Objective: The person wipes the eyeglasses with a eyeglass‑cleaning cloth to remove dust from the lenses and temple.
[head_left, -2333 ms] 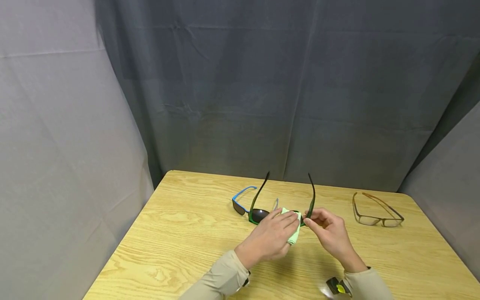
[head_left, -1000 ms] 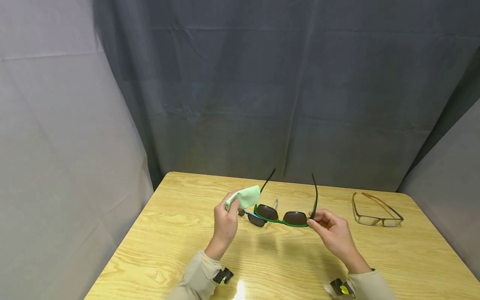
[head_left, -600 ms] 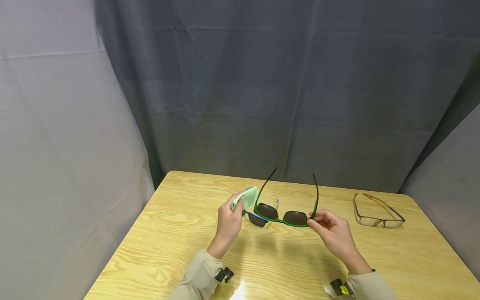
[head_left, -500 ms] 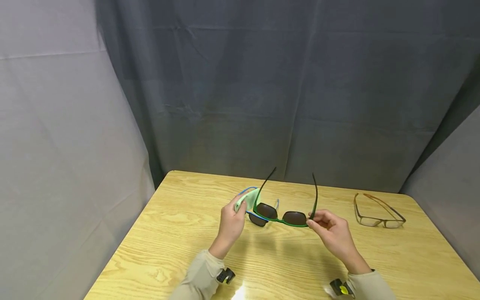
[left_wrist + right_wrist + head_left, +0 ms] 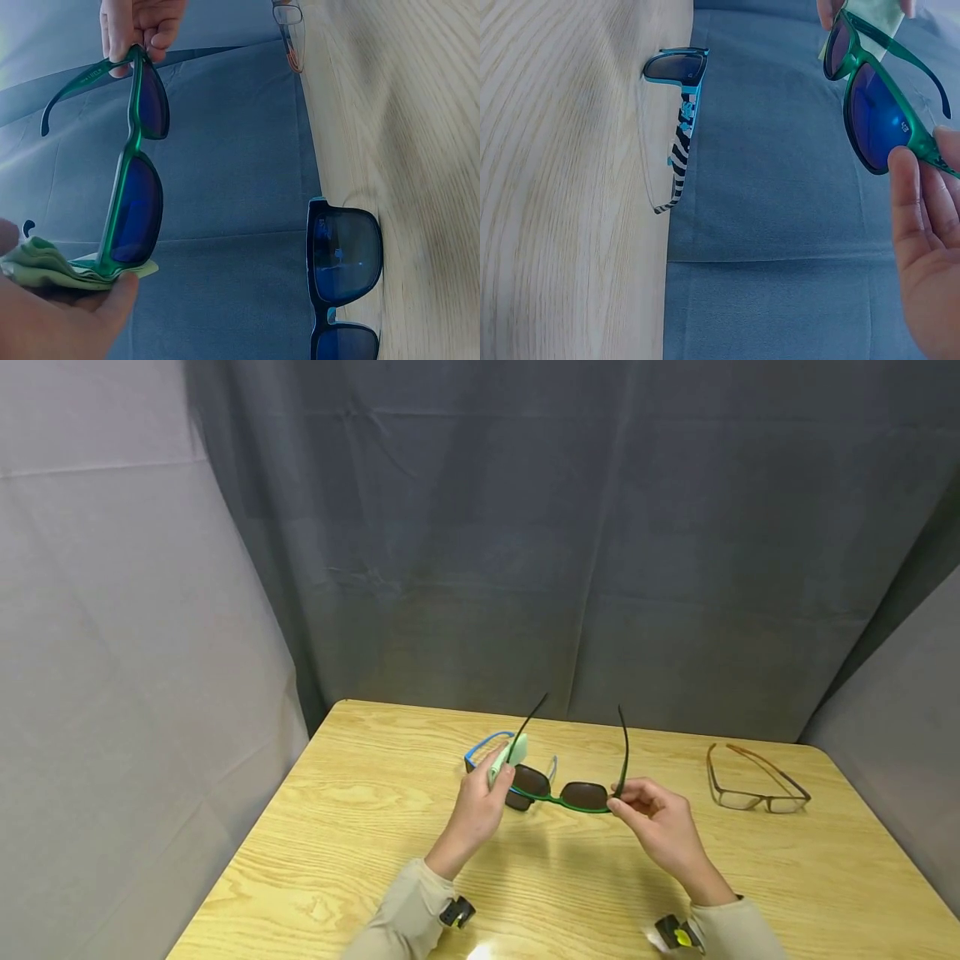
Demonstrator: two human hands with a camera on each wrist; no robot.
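Green-framed sunglasses [image 5: 585, 795] are held above the table, temples unfolded and pointing away. My right hand [image 5: 663, 827] pinches their right corner by the hinge between thumb and fingers. At the opposite corner, my left hand [image 5: 474, 808] holds a folded light green cloth [image 5: 497, 766]. The left wrist view shows this cloth [image 5: 49, 262] wrapped about the frame's corner, pinched by thumb and fingers. Behind and below the left hand, blue-framed sunglasses [image 5: 517, 800] rest on the table, partly hidden. In the right wrist view the blue sunglasses [image 5: 681, 69] show a zebra-striped temple.
Clear-lensed eyeglasses [image 5: 742, 802] with brownish temples lie unfolded at the right of the wooden table [image 5: 337, 860]. A dark grey curtain [image 5: 465, 543] hangs behind the table. Pale cloth walls [image 5: 135, 652] stand on both sides.
The left hand first pressed the cloth on the right lens, then drew back left with it. Since then it has moved right, bringing the cloth onto the left corner. The right hand keeps its grip.
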